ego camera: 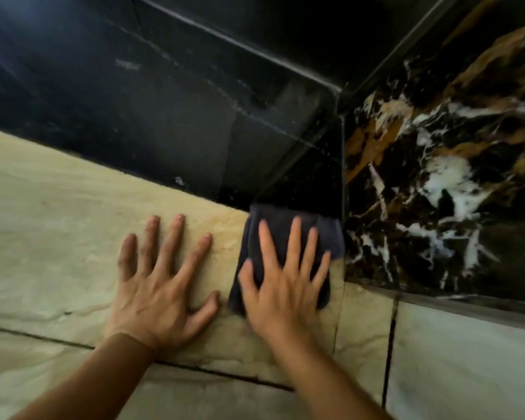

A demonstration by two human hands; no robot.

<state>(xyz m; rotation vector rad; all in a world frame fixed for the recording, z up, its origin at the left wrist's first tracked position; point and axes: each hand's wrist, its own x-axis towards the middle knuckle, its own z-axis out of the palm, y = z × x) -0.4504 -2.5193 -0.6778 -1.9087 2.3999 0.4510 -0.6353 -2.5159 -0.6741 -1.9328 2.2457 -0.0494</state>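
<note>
A folded dark grey cloth [273, 225] lies flat against a cream stone tile [58, 225], close to the corner where two walls meet. My right hand [281, 277] presses on the cloth with its fingers straight and spread; the hand looks slightly blurred. My left hand [161, 277] rests flat on the bare cream tile just left of the cloth, fingers spread, holding nothing. Much of the cloth's lower half is hidden under my right hand.
Above the cream tiles runs a black tiled surface [164, 101]. On the right stands a black marble wall [437, 183] with white and brown veins, above pale tiles [467, 365]. Dark grout lines cross the cream tiles below my hands.
</note>
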